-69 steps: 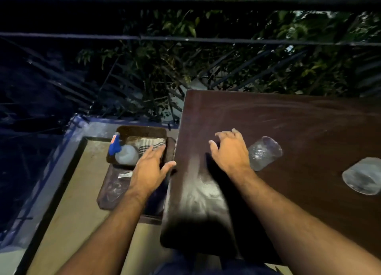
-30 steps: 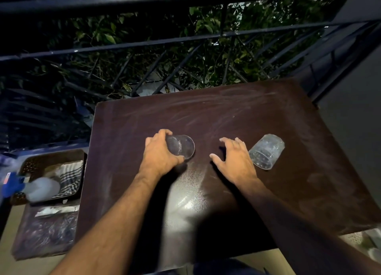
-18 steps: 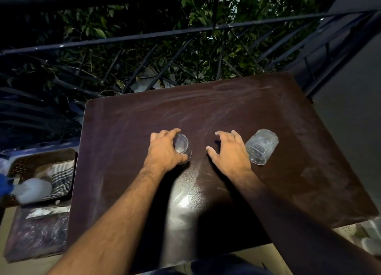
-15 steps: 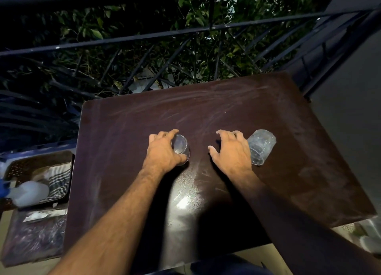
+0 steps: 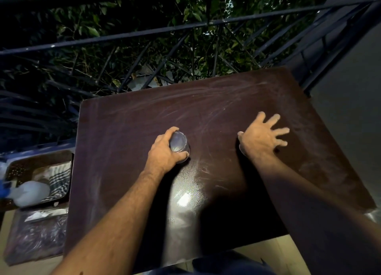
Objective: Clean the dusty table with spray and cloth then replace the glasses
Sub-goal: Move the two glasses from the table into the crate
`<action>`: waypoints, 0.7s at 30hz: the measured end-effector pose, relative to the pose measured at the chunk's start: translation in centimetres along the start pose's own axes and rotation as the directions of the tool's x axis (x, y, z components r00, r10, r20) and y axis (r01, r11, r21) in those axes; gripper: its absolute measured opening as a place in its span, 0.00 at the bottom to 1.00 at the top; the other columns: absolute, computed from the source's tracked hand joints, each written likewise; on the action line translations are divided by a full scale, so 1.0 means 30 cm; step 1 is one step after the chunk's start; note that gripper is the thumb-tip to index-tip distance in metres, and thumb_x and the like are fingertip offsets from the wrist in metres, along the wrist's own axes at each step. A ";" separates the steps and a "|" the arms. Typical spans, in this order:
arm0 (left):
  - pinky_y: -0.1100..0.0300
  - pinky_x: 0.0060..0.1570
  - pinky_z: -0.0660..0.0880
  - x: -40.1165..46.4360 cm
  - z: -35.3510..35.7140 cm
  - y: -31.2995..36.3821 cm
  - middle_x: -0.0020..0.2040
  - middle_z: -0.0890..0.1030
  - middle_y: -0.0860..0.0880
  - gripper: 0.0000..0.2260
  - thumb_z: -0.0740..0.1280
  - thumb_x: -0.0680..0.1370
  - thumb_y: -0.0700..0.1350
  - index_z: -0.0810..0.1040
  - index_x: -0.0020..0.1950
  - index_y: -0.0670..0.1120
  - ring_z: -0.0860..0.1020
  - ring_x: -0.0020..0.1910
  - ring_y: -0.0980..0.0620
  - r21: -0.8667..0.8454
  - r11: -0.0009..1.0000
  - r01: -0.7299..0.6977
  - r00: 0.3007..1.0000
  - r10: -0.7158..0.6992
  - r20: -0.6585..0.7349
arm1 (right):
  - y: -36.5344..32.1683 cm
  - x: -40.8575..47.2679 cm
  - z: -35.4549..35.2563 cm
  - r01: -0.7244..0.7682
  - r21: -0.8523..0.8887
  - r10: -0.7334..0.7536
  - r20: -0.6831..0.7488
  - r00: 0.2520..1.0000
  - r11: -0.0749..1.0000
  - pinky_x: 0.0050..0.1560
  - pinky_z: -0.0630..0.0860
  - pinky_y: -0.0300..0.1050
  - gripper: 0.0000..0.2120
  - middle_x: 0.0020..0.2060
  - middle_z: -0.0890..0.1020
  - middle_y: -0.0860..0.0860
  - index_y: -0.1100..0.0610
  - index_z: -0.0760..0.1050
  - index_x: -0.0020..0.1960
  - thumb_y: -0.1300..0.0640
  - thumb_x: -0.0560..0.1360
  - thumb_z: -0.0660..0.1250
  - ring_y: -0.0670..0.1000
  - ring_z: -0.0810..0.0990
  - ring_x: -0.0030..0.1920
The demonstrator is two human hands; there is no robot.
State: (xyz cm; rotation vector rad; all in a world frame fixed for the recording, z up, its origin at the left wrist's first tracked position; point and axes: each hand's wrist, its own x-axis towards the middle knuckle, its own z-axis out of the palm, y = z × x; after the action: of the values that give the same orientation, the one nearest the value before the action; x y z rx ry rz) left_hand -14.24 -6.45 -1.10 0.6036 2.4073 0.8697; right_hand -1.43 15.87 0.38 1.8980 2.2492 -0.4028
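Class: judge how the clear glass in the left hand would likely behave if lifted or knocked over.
The glass looks thin and see-through, so probably light and breakable. Its round wall suggests it would roll if tipped on the table. The left hand wraps it easily.

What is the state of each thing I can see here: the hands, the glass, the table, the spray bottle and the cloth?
Left hand: closed around the glass.
Glass: upright on the table, held.
Right hand: fingers spread, over the table; a second glass is not clearly visible under it.
Table: dusty, with streaks.
Spray bottle: lying in the basket.
Cloth: crumpled in the basket.
Basket: beside the table's left edge.
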 end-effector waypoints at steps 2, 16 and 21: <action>0.47 0.67 0.73 0.001 0.002 -0.001 0.63 0.76 0.49 0.38 0.81 0.65 0.51 0.70 0.72 0.62 0.77 0.61 0.45 0.000 1.000 -0.005 1.000 0.005 -0.007 | 0.025 0.022 0.003 -0.115 0.119 0.110 0.045 0.993 0.986 0.62 0.71 0.68 0.45 0.79 0.47 0.62 0.52 0.51 0.77 0.45 0.71 0.75 0.73 0.63 0.72; 0.54 0.64 0.72 -0.008 0.021 -0.010 0.61 0.70 0.57 0.38 0.80 0.66 0.48 0.69 0.71 0.64 0.75 0.57 0.53 -0.059 0.998 -0.018 0.999 0.016 -0.031 | 0.091 0.008 0.013 -0.119 0.549 0.070 0.110 0.992 0.828 0.58 0.75 0.47 0.45 0.62 0.78 0.56 0.55 0.66 0.69 0.41 0.60 0.81 0.59 0.79 0.61; 0.58 0.60 0.69 -0.006 0.028 -0.017 0.61 0.70 0.56 0.38 0.81 0.66 0.47 0.69 0.72 0.63 0.73 0.56 0.55 -0.076 0.997 -0.021 0.999 0.018 -0.037 | 0.046 -0.069 0.069 0.179 0.751 -0.154 -0.104 0.983 0.636 0.59 0.76 0.47 0.46 0.57 0.76 0.45 0.45 0.60 0.65 0.49 0.56 0.84 0.49 0.78 0.56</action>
State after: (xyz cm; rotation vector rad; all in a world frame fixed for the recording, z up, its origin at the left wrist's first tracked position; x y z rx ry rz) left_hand -13.71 -6.52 -1.95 0.5879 2.3917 0.9847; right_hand 0.20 13.50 -1.08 1.9863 2.5035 -1.5872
